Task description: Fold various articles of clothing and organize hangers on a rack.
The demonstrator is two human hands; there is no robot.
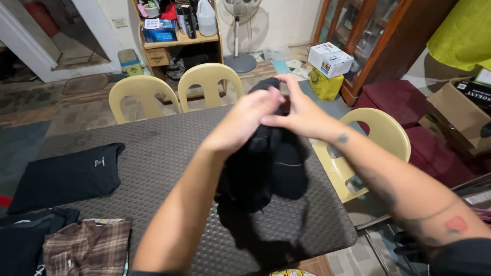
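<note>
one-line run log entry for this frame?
left hand: gripping black cloth garment | right hand: gripping same | garment: held above dark textured table

Plaid garment (87, 246) cut off by bottom edge.

A home's living area: plastic chairs (209, 84), cluttered shelf (179, 36), standing fan (240, 30), wooden glass cabinet (358, 36)

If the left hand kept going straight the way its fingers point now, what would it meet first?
The left hand points right, into the right hand; they already touch over the black garment, so it meets that hand first.
</note>
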